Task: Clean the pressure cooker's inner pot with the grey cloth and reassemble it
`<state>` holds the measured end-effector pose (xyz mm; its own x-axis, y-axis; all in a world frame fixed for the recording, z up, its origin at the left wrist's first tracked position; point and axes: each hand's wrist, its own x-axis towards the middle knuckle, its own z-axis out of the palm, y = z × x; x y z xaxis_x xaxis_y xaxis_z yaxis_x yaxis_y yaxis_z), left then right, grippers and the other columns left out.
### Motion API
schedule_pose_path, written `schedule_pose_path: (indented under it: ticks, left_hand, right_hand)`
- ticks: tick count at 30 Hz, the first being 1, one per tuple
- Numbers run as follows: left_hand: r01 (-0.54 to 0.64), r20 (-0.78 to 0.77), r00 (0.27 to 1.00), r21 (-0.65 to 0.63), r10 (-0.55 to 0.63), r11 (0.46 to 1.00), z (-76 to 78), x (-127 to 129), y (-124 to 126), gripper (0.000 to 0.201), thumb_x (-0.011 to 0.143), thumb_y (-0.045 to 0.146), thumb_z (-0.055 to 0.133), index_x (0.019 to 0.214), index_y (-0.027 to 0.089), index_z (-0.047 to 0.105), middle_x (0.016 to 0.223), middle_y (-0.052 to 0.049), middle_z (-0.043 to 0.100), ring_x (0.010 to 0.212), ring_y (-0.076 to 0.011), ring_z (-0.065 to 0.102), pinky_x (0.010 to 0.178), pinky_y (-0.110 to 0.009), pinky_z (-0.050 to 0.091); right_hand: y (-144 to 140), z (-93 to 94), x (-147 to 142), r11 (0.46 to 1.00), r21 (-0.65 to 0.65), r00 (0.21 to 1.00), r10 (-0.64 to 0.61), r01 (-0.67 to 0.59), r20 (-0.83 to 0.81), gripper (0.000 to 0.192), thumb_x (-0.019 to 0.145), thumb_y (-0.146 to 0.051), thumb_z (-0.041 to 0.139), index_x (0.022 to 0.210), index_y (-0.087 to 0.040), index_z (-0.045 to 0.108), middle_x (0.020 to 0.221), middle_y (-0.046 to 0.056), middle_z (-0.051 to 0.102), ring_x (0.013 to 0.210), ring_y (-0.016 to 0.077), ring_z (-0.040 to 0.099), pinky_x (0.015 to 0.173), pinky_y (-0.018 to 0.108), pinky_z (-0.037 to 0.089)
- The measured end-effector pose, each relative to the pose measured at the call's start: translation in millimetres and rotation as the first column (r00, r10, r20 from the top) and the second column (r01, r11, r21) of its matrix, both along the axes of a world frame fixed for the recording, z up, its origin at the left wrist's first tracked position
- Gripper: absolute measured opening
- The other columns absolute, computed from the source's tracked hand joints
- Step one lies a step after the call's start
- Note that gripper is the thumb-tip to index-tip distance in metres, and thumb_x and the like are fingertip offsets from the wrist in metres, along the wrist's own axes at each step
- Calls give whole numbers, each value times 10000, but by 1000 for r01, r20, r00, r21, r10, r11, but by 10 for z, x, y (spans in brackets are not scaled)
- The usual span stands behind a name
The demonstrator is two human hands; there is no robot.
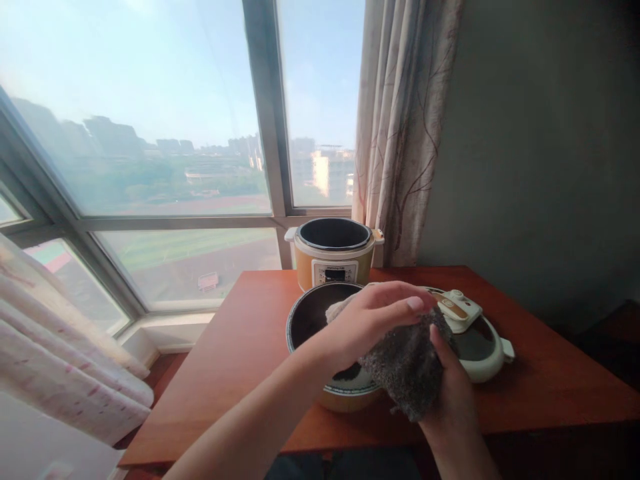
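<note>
Both hands hold a dark cloth (407, 363) over the near pot's (305, 320) right rim: left hand (373, 317) clasping its top, right hand (453, 387) gripping beneath (a lid (487, 353) lies just right).

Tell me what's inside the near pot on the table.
The near pot shows a dark bare lining on its left. The left hand and grey cloth cover its right side, so that part cannot be seen.

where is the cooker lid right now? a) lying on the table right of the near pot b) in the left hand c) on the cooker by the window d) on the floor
a: the lid lies on the table, right of the pot, while the cooker stands open.
</note>
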<state>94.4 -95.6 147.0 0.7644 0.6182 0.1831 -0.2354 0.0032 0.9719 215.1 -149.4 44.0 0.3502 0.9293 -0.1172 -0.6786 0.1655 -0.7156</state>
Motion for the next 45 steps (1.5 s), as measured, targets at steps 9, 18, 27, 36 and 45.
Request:
schedule_pose_path:
  ticks: [9, 18, 27, 36, 45]
  left_hand:
    - [88, -557, 620, 750, 553, 656, -471, -502, -204, 381, 936, 529, 479, 1050, 212, 658, 1022, -100, 723, 950, -281, 676, 800, -349, 489]
    - [446, -664, 457, 747, 592, 494, -852, -502, -427, 380, 998, 464, 325, 904, 219, 601, 743, -90, 714, 652, -281, 695, 538, -314, 367]
    - [164, -503, 625, 832, 597, 529, -1012, -962, -675, 249, 997, 340, 357, 857, 229, 530, 734, -29, 686, 668, -199, 666, 608, -306, 387]
    - [-163, -167, 740, 896, 652, 414, -1412, -1004, -713, 259, 964, 252, 417, 1198, 230, 526, 972, -60, 732, 839, -209, 707, 707, -297, 481]
    - [-177, -176, 748, 877, 641, 447, -1350, -1060, -719, 258, 962, 244, 440, 1198, 226, 543, 937, -62, 732, 840, -205, 710, 717, -280, 511]
  right_hand:
    - [-96, -169, 583, 944, 17, 936, -328, 329, 127, 535, 839, -451, 643, 1350, -307, 577, 1249, 74, 675, 1103, 327, 642, 942, 590, 503]
    - [-170, -149, 690, 926, 6, 919, -377, 378, 115, 499, 830, -481, 615, 1300, -312, 612, 1323, 87, 617, 1216, 384, 557, 948, 681, 454]
    - [-180, -218, 537, 893, 59, 879, -450, 446, 157, 586, 778, -343, 711, 1343, -350, 557, 1379, -4, 579, 1330, 288, 473, 1159, 591, 280]
    - [363, -272, -70, 970, -181, 974, -186, 161, -130, 536, 797, -417, 690, 1285, -206, 616, 1098, 76, 739, 1021, 256, 696, 935, 472, 553]
    - [343, -403, 329, 958, -270, 950, -170, 97, -263, 389, 895, -327, 503, 1245, -211, 629, 989, 67, 761, 911, 250, 724, 893, 517, 563]
